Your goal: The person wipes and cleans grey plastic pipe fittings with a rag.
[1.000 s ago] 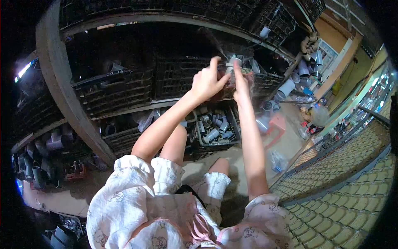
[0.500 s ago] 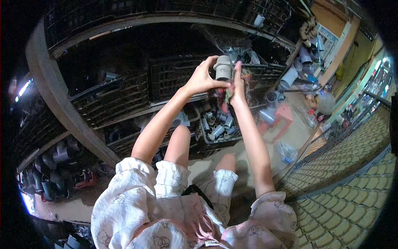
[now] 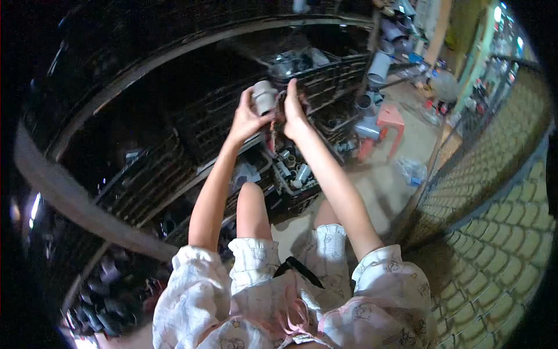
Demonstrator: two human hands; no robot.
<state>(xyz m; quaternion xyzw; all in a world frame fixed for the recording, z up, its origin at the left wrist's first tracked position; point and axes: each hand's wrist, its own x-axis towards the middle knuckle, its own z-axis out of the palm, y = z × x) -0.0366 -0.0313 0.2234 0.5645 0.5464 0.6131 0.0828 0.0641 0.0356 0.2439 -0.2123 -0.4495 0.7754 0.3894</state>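
Observation:
A light grey plastic pipe fitting, with a wider collar round its middle, is held tilted in my left hand, thumb below it and fingers at its far side. Close on its right is my right hand, its edge turned toward me and one finger pointing up. Between the two hands shows a dark, reddish crumpled cloth, a strip of it hanging below my left thumb. My right hand's other fingers are hidden behind it. Both arms are stretched out in front, over the knees.
Dark slatted crates fill shelves ahead. A lower crate holds several grey fittings. A pink stool stands right of it, with a grey pipe beside it. A clear plastic bag lies on the floor. Netted rolls rise at the right.
The view has swung to the right, so shelves and stool appear further left or tilted. The fitting stays in my left hand and leans more; both hands remain close together around it.

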